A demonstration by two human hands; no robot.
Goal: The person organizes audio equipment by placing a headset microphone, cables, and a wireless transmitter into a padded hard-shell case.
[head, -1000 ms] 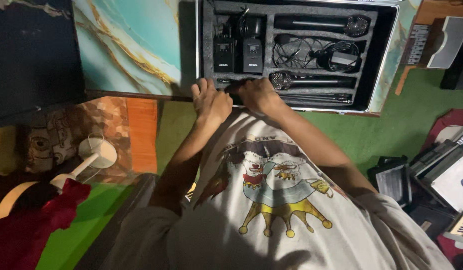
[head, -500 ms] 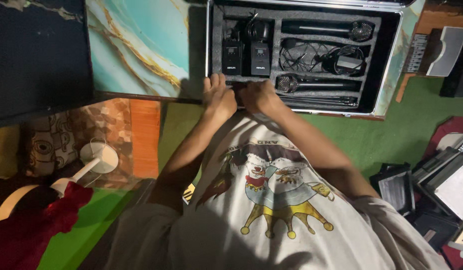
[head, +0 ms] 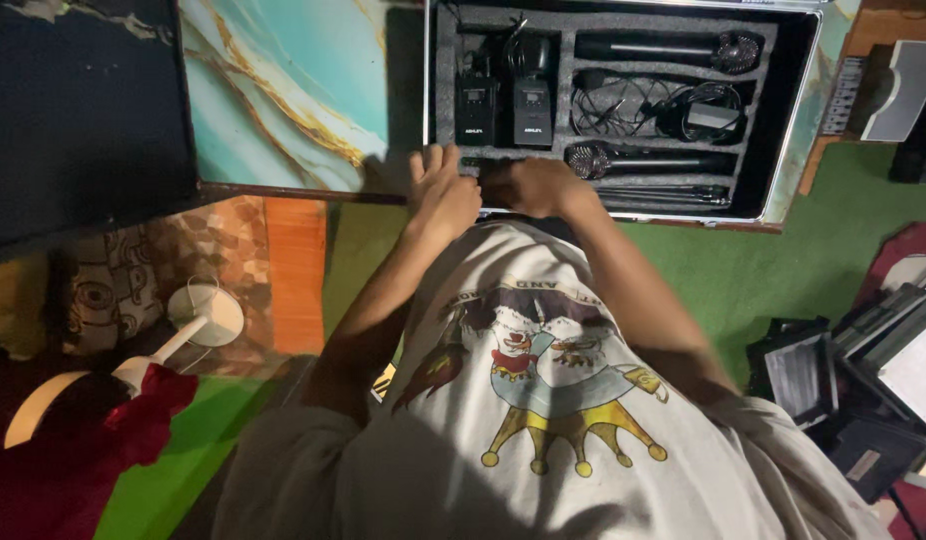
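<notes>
Grey foam lines the open equipment case (head: 798, 120), which lies at the far side of the scene on a teal marbled tabletop (head: 283, 90). Both of the person's hands rest at the near edge of the case. The left hand (head: 443, 190) lies flat with its fingers spread and stretched out, the fingertips touching the near left corner of the foam, gripping nothing. The right hand (head: 533, 185) sits just beside it to the right, knuckles up and fingers curled down over the case's near rim; whether it grips anything under the palm cannot be told.

Just beyond the left hand's fingertips stand two black bodypack transmitters (head: 503, 105) side by side in their slots. Just right of the right hand, a handheld microphone (head: 643, 160) lies lengthwise with its mesh head near the knuckles. A second microphone (head: 673, 48) lies along the far edge of the case, mesh head to the right, and between the two sits a coil of thin black cables (head: 653, 105).

Nearer, the person's printed white T-shirt (head: 543, 400) fills the middle. To the left a white desk lamp (head: 198, 320) lies on a patterned cloth, and at the right, on green carpet, is a stack of dark devices (head: 833, 380).
</notes>
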